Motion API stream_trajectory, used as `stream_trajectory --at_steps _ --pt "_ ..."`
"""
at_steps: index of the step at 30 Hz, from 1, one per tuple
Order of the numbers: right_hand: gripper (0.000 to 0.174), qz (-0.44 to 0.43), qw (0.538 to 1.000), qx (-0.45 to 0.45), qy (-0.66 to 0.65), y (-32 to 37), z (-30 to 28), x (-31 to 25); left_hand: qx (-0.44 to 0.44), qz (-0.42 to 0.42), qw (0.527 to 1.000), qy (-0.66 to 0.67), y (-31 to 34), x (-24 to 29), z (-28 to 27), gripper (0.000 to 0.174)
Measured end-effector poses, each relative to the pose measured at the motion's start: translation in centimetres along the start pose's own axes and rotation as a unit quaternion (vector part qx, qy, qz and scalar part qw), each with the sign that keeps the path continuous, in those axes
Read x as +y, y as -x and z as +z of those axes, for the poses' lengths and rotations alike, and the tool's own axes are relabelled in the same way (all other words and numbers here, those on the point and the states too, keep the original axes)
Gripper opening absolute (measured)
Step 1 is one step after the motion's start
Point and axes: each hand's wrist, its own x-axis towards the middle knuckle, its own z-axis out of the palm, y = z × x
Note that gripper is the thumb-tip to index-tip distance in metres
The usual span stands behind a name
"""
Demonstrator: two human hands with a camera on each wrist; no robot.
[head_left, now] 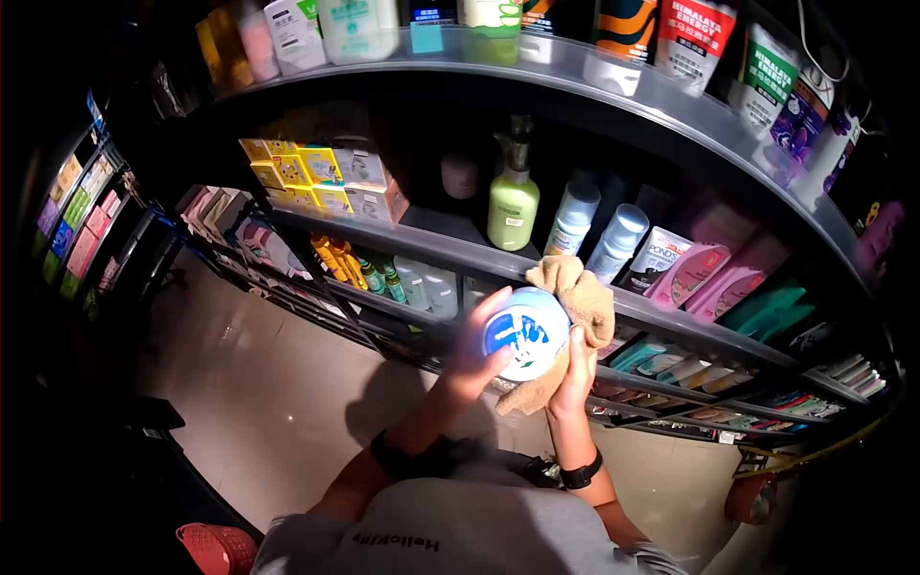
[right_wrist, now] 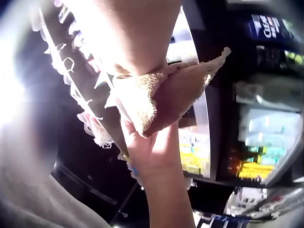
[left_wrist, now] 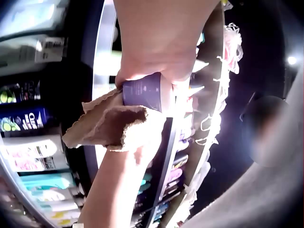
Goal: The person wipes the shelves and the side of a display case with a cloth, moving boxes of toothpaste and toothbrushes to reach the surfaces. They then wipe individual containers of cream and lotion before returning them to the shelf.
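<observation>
A round blue-and-white container [head_left: 525,335] is tilted up in front of the shelf, its printed round face toward the head camera. My left hand [head_left: 470,353] grips it from the left, thumb over the face; in the left wrist view this hand [left_wrist: 159,59] is around the container's bluish side [left_wrist: 142,92]. A tan cloth [head_left: 581,299] wraps the container's right side and lower edge. My right hand [head_left: 575,372] holds the cloth against it. In the right wrist view the cloth [right_wrist: 178,97] covers most of the right hand's fingers.
Behind the hands, a shelf [head_left: 450,251] bears a green pump bottle [head_left: 514,211], blue-capped bottles [head_left: 575,218] and yellow boxes [head_left: 321,165]. An upper shelf edge [head_left: 460,48] with tubes curves overhead. Lower shelves hold more bottles. A red basket [head_left: 216,549] stands on the floor at lower left.
</observation>
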Motion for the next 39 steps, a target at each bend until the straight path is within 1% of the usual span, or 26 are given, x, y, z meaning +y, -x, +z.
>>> stream_trajectory --at_steps 1,2,3,4,5,6,8,10,11,13,14,16,18,20,22,23,25,26,29,30,31,33,34,36,37,39 --pt "0.043 0.030 0.999 -0.011 0.000 0.1 0.3 1.5 0.024 0.016 0.998 -0.048 0.4 1.2 -1.1 0.069" --pt "0.043 0.081 0.993 -0.076 -0.024 0.2 0.7 2.4 0.048 0.026 0.994 -0.098 1.1 2.4 -2.3 0.071" --pt "0.043 0.135 0.985 -0.096 -0.048 0.6 0.9 4.0 0.078 0.079 0.961 -0.253 1.6 0.5 -5.2 0.098" --pt "0.044 0.187 0.973 -0.117 -0.071 1.2 1.2 5.4 0.082 0.071 0.978 -0.176 1.5 4.0 -4.1 0.104" --pt "0.045 0.229 0.960 -0.130 -0.099 1.6 1.9 5.7 0.105 0.069 0.982 -0.140 1.9 5.0 -4.3 0.107" --pt "0.046 0.239 0.943 -0.192 -0.131 1.8 2.3 6.1 0.127 0.071 0.984 -0.104 2.1 5.6 -4.7 0.109" --pt "0.047 0.236 0.939 -0.205 -0.146 2.1 3.4 5.8 0.125 0.084 0.984 -0.100 2.2 6.1 -6.0 0.111" --pt "0.050 0.199 0.930 -0.248 -0.187 2.4 3.6 5.3 0.123 0.039 0.983 -0.131 2.0 6.5 -6.4 0.110" --pt "0.049 0.189 0.915 -0.257 -0.246 2.2 3.1 5.7 0.075 0.121 0.966 -0.216 1.6 6.0 -7.6 0.097" --pt "0.048 0.178 0.866 -0.273 -0.380 1.3 3.0 5.8 0.043 0.120 0.983 -0.131 1.1 6.3 -8.2 0.097" --pt "0.047 0.147 0.867 -0.264 -0.397 1.6 4.7 4.7 0.017 0.116 0.987 -0.106 0.9 6.7 -8.7 0.096" --pt "0.046 0.167 0.915 -0.192 -0.312 2.3 5.6 4.4 -0.002 0.076 0.989 -0.129 1.1 7.0 -10.0 0.095" --pt "0.049 0.134 0.963 -0.172 -0.157 2.9 6.6 4.2 -0.009 0.039 0.996 -0.078 1.0 7.7 -10.7 0.089" --pt "0.060 0.093 0.979 -0.176 -0.042 3.6 7.6 3.9 -0.036 -0.018 0.998 -0.038 0.5 8.3 -11.5 0.084" --pt "0.061 0.121 0.982 -0.142 0.039 4.0 8.1 3.9 -0.028 -0.047 0.999 -0.001 0.7 8.9 -11.8 0.082" --pt "0.061 0.112 0.984 -0.132 0.043 4.2 8.3 4.0 -0.057 -0.030 0.997 -0.039 0.6 9.1 -12.2 0.082" --pt "0.044 0.051 0.980 -0.171 0.082 4.6 8.7 4.1 -0.126 0.009 0.982 -0.138 0.4 10.0 -12.8 0.082" --pt "0.044 0.046 0.982 -0.159 0.089 4.9 9.0 4.0 -0.144 -0.040 0.986 -0.074 0.7 10.6 -12.6 0.080" --pt "0.039 0.120 0.988 -0.093 0.021 5.7 9.6 4.2 -0.159 -0.068 0.985 -0.022 1.4 11.8 -12.2 0.075" --pt "0.039 0.115 0.989 -0.085 0.024 6.1 9.8 4.2 -0.181 0.000 0.970 -0.161 1.5 12.1 -12.4 0.073" --pt "0.039 0.117 0.989 -0.080 0.053 6.4 10.0 4.3 -0.199 0.075 0.932 -0.294 1.4 12.5 -12.6 0.071" --pt "0.039 0.147 0.978 -0.033 0.146 7.2 11.1 4.0 -0.220 0.067 0.927 -0.296 1.7 12.6 -12.7 0.068" --pt "0.044 0.129 0.980 -0.032 0.148 7.9 11.1 4.3 -0.227 0.063 0.924 -0.299 1.9 12.4 -12.9 0.068" --pt "0.053 0.137 0.981 -0.075 0.118 9.0 11.4 4.3 -0.260 0.086 0.902 -0.334 2.1 12.6 -13.4 0.069" --pt "0.062 0.168 0.978 -0.092 0.085 9.4 10.9 4.7 -0.297 0.141 0.880 -0.344 1.8 13.1 -13.5 0.070" --pt "0.064 0.143 0.988 -0.050 0.038 10.6 11.4 5.6 -0.338 0.173 0.872 -0.308 1.5 13.7 -13.9 0.077"
